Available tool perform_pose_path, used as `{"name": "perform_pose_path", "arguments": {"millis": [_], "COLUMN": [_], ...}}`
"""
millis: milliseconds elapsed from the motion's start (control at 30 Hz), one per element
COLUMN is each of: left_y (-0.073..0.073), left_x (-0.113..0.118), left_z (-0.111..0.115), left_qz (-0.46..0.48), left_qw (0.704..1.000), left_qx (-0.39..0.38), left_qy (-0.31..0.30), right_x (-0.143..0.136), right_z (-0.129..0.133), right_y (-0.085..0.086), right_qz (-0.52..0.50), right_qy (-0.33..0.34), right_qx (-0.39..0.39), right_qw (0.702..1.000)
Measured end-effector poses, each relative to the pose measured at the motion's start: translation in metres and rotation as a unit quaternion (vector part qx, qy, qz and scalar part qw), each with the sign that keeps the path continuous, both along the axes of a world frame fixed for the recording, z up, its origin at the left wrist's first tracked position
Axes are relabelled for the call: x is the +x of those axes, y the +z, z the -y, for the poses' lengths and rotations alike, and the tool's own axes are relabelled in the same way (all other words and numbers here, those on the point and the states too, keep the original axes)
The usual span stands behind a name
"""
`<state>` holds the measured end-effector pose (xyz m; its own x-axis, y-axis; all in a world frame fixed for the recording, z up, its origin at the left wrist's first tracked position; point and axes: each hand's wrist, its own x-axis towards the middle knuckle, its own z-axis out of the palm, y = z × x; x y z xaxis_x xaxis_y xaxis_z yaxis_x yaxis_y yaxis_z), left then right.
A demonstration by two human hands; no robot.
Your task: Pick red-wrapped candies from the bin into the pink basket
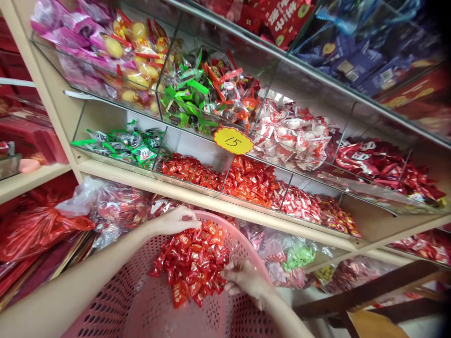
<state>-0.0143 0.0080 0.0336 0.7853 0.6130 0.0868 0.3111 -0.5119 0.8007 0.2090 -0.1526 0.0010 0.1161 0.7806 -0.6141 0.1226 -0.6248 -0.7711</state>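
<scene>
Small red wrapped candies (197,263) lie heaped against the far side inside a pink perforated plastic basket (116,286). My left hand (179,220) is at the top of the heap by the basket's back rim, with its fingers curled and closed. Whatever those fingers hold is hidden. On the heap's right side, inside the basket, my right hand (244,280) has its fingers bent in against the candies. It is slightly blurred, and I cannot make out what lies between its fingertips.
Beyond the basket rise wooden shelves (197,199) with clear bins of wrapped sweets, including orange-red candies (250,180) and green-wrapped ones (136,143). A yellow "15" tag (233,140) hangs there. Bagged goods (116,206) sit below; dark wooden bars (373,286) stand at right.
</scene>
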Motion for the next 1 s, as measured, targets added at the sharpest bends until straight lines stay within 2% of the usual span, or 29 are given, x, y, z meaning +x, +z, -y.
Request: {"name": "perform_pose_path", "arguments": {"millis": [167,367,500,667,867,1000], "left_y": [-0.005,-0.003,-0.003,-0.004,0.003,0.005], "left_x": [-0.003,-0.004,-0.002,-0.004,-0.007,-0.007], "left_z": [0.001,0.002,0.002,0.0,0.003,0.005], "left_qz": [0.018,0.021,0.013,-0.003,-0.002,-0.005], "left_qw": [0.999,1.0,1.0,1.0,0.999,0.999], "left_qx": [0.028,0.018,0.008,0.003,0.0,0.022], "left_qy": [0.018,0.005,0.021,0.028,0.032,0.033], "right_x": [0.0,-0.005,-0.007,-0.01,-0.013,-0.007], "right_z": [-0.005,-0.012,-0.012,-0.017,-0.02,-0.015], "right_y": [-0.016,-0.021,-0.024,-0.026,-0.028,-0.023], "right_qz": [-0.088,-0.087,-0.085,-0.053,-0.02,0.096], "right_qy": [-0.059,-0.088,-0.1,-0.089,-0.09,-0.035], "right_qx": [-0.029,-0.02,-0.009,-0.02,-0.003,0.069], "right_qw": [0.994,0.992,0.991,0.994,0.996,0.992]}}
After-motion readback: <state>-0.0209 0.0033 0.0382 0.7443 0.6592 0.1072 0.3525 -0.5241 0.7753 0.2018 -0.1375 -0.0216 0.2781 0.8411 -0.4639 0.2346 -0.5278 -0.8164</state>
